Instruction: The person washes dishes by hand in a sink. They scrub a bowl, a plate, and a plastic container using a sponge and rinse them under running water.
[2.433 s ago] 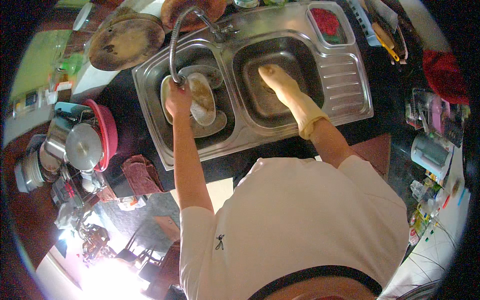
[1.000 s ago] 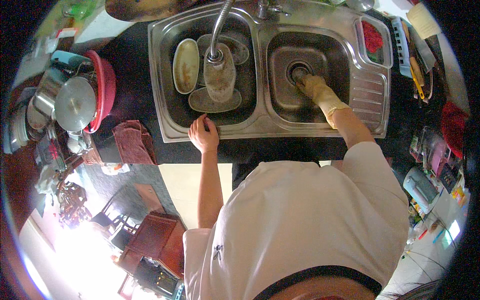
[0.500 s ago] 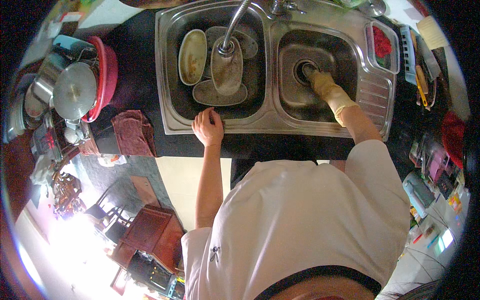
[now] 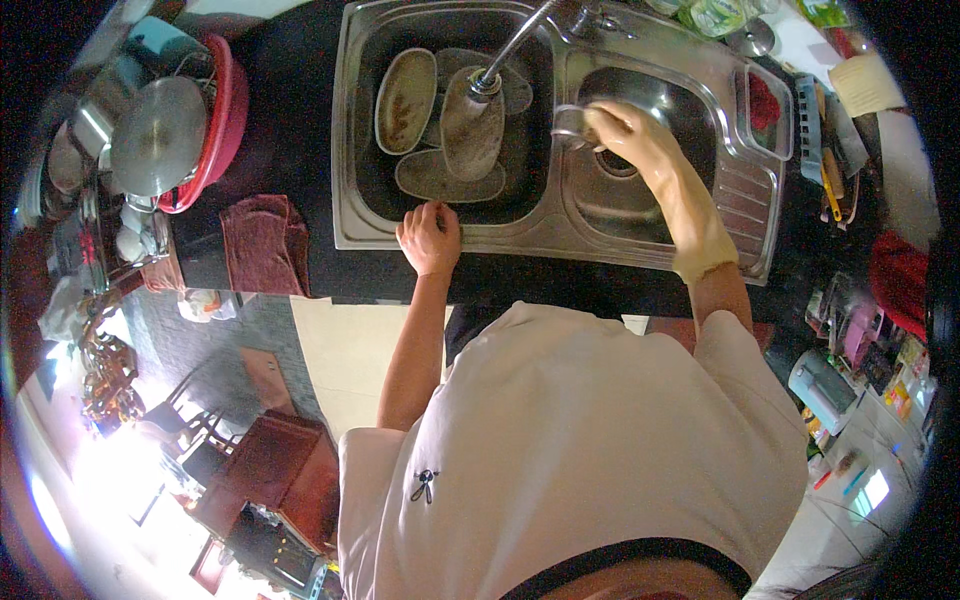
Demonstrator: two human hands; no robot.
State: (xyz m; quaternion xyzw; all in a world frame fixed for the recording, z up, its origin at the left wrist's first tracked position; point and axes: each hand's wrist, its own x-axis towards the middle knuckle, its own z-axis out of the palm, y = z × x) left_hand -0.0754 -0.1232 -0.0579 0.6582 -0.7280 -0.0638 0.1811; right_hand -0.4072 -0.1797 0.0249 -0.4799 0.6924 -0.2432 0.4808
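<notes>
My left hand rests bare on the front rim of a steel double sink, fingers curled over the edge, holding nothing. My right hand, in a pale yellow rubber glove, is raised over the right basin near the divider and grips a small round metal piece, which looks like a strainer or cup. Below it lies the right basin's drain. The left basin holds several dirty oval plates under the curved tap spout.
A red tub with a steel lid and pots stands on the dark counter at left. A red-brown cloth lies beside the sink. A red scrubber sits in the sink's small side tray. Cluttered items line the right counter.
My gloved right hand has risen from the right basin's drain toward the divider and now holds the small metal piece. My left hand stays on the sink's front rim.
</notes>
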